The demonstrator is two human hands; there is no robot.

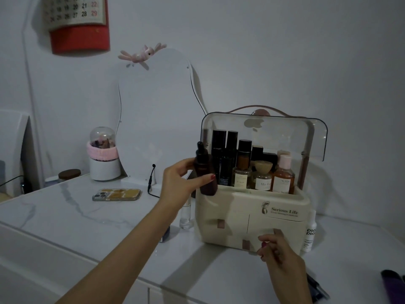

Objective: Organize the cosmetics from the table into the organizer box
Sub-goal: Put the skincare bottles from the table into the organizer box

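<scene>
The white marble-patterned counter (65,216) lies mostly bare from its left edge to the middle, with only a phone in a yellow-patterned case (116,194) lying flat toward the back and a black cable (151,183) beside it. The cream plastic organizer box (252,216) stands toward the right back of the counter, its clear curved lid (285,132) swung up and open. Its top compartment holds upright bottles packed close: tall black ones at the left, amber glass ones at the front, one with a pink cap at the right; the far left front corner has room. The left hand (182,181) holds a dark brown dropper bottle (205,172) tilted slightly, just at the box's left front corner, thumb and fingers pinching its body. The right hand (278,253) is at the lower front drawer, fingers curled loosely; whether they grip anything I cannot tell. A clear tube (185,213) stands just left of the box, and a white bottle (310,233) stands by its right side.
</scene>
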